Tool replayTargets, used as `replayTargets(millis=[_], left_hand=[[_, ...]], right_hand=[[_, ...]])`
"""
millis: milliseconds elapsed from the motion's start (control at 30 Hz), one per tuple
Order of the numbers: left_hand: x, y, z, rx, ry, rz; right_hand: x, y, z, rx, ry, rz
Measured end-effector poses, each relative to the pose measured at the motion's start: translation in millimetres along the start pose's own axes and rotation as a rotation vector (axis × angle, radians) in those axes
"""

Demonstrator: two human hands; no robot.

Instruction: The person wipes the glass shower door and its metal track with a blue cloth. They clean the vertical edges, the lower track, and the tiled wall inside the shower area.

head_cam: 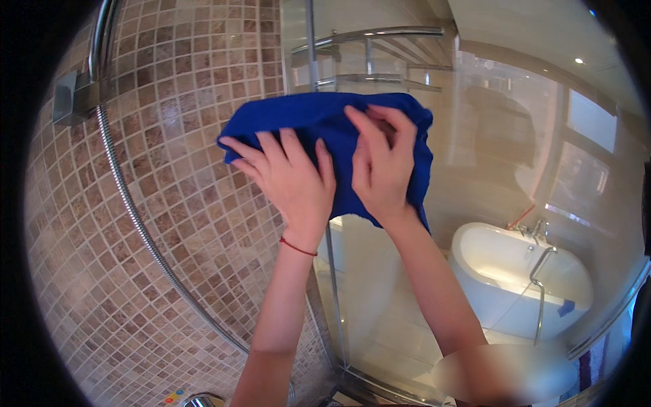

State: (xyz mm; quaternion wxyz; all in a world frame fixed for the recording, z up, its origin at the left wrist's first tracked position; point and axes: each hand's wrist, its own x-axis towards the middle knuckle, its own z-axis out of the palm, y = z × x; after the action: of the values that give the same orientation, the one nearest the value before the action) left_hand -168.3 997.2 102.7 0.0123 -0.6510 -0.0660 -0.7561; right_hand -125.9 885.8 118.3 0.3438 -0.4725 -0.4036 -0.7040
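Note:
A dark blue cloth (315,109) is held up in front of me, folded over at its upper edge. My left hand (297,180) grips its left part with the fingers spread along the fold, and a thin red cord bracelet (299,248) circles that wrist. On the right part of the cloth, my right hand (384,163) has bent fingers and the thumb near the index finger. The cloth hangs below both hands, its lower edge uneven. Behind it are the mosaic tile wall (203,244) and a glass panel (386,290); whether the cloth touches either is unclear.
At left, a metal shower hose (129,198) hangs below a square chrome bracket (76,99). A chrome towel rack (376,33) appears above the cloth. Beyond the glass stands a white bathtub (508,300) with a chrome faucet (536,229). A chrome handle (539,285) is at right.

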Motion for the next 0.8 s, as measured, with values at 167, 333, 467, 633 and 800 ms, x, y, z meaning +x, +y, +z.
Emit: replayTargets(millis=[167, 333, 467, 633, 800], left_hand=[[33, -46, -10, 0.233, 0.072, 0.111], [2, -86, 4, 0.430, -0.307, 0.243], [-98, -99, -9, 0.411, -0.586, 0.325], [-185, -111, -56, 0.279, -0.728, 0.188], [-94, -109, -83, 0.566, -0.498, 0.020]], right_hand=[[12, -7, 55, 0.027, -0.055, 0.061], [-46, -39, 99, 0.079, -0.309, 0.235], [-160, -79, 77, 0.058, -0.528, 0.469], [-246, -109, 32, 0.106, -0.515, 0.457], [-169, -102, 62, 0.360, -0.316, 0.341]])
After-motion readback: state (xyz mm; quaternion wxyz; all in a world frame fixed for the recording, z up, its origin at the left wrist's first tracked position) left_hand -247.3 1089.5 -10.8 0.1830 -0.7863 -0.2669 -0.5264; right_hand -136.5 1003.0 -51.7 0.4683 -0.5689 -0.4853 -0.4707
